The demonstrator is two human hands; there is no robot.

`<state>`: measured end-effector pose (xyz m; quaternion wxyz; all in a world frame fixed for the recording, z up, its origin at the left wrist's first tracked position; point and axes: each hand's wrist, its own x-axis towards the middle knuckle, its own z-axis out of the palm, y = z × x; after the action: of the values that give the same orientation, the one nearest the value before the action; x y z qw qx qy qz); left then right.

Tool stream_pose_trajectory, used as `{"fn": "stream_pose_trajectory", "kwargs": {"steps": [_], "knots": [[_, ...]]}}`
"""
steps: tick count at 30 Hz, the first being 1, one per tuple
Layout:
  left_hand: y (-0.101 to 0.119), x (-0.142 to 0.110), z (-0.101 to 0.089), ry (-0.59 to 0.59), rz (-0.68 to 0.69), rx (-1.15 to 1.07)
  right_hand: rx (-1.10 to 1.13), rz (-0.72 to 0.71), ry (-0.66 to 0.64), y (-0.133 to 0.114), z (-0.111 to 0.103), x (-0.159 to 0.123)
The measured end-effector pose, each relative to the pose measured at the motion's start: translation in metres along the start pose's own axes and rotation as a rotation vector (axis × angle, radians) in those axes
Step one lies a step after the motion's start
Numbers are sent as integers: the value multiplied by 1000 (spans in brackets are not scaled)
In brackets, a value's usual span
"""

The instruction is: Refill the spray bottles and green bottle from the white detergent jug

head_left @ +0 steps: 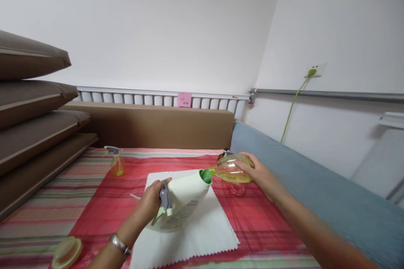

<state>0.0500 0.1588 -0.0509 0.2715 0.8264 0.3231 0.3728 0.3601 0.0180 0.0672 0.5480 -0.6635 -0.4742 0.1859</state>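
My left hand (148, 207) is closed round a pale green-white bottle (186, 199), which is tilted with its green mouth toward the upper right. The same hand also holds a grey spray trigger head (166, 196) against the bottle. My right hand (252, 171) grips a clear yellow bottle (232, 169) lying on its side, its neck meeting the green mouth of the pale bottle. Both are held just above a white cloth (202, 235) with zigzag edges, spread on a red striped cover (94, 201).
A small yellow spray bottle (115, 163) stands at the back left of the cover. A yellowish round lid (67, 252) lies at the near left. Brown cushions (34, 109) are stacked at left, a brown backrest (158, 128) behind, a blue-grey pad (315, 185) at right.
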Motion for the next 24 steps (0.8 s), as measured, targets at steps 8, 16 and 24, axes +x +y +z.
{"fn": "stream_pose_trajectory", "kwargs": {"steps": [8,16,24], "knots": [[3,-2,-1,0,-6,-64,-375,-111,-69,-35,7,11],[-4,-6,-2,25,-26,-88,-631,-332,-187,-75,33,11],[-20,-20,-13,43,-91,-166,-920,-649,-386,-116,69,-7]]}}
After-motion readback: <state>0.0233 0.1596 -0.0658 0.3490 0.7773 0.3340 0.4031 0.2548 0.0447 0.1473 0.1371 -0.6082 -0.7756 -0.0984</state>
